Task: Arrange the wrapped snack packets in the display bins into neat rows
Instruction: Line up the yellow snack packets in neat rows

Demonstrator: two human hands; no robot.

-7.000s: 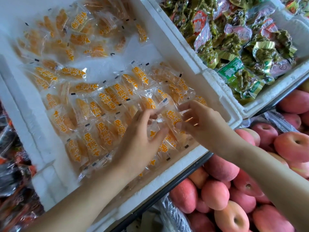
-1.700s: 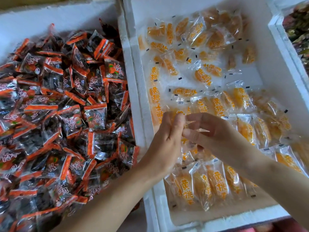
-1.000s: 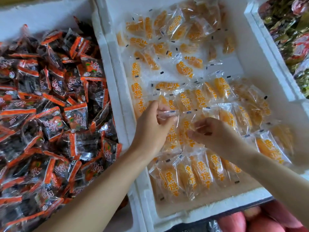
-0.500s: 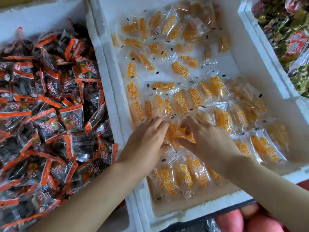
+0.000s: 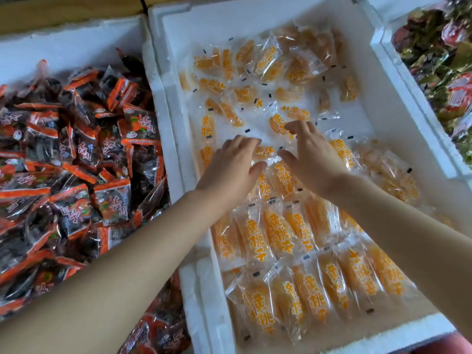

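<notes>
Left grip (image 5: 229, 169): fingers straight, flat on the peach packets (image 5: 278, 233), clasping nothing.
Right grip (image 5: 313, 159): likewise flat and open.
Packets: printed 黄桃干; rows at 6 o'clock, loose at 12, in the foam bin (image 5: 175, 139).

head cam | looks steeply down, close | over white foam bin (image 5: 413, 103)

The person's left grip (image 5: 229, 172) is a bare hand with slim fingers, and the right grip (image 5: 313, 159) matches it. The left forearm (image 5: 122, 272) and right forearm (image 5: 408, 241) are bare along all their visible length, smooth and slender. The fingertips are blurred, so the nails cannot be made out.
</notes>
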